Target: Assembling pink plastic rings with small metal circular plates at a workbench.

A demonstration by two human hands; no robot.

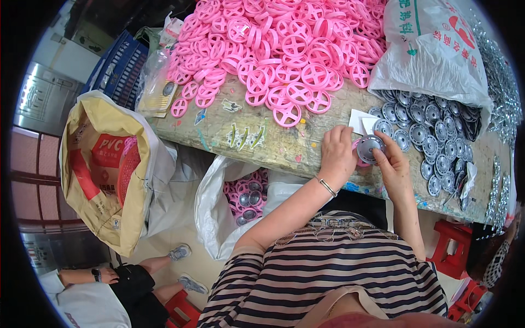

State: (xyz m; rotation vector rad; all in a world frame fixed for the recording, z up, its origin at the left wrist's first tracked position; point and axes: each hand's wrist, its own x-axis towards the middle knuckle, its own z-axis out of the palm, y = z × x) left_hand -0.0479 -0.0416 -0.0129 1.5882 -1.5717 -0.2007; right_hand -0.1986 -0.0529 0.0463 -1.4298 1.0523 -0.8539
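At the near edge of the table, my right hand [395,167] pinches a round grey hubcap-like disc [371,148] between thumb and fingers. My left hand [337,153] is closed beside it, its fingers curled over a pink plastic wheel [359,160]. Most of that wheel is hidden behind the disc and the fingers. A large heap of pink wheels with crossed spokes [295,46] covers the far side of the table. To the right of my hands lies a pile of similar grey discs [430,145], partly under a white plastic bag [432,60].
A white sack [210,218] below the table edge holds pink wheels with grey discs. Further left stands a yellow-lined sack [82,218]. Blue crates [117,71] stand at the far left. Silver tinsel [497,82] hangs at right, near a red stool [451,246]. Another person [93,298] sits lower left.
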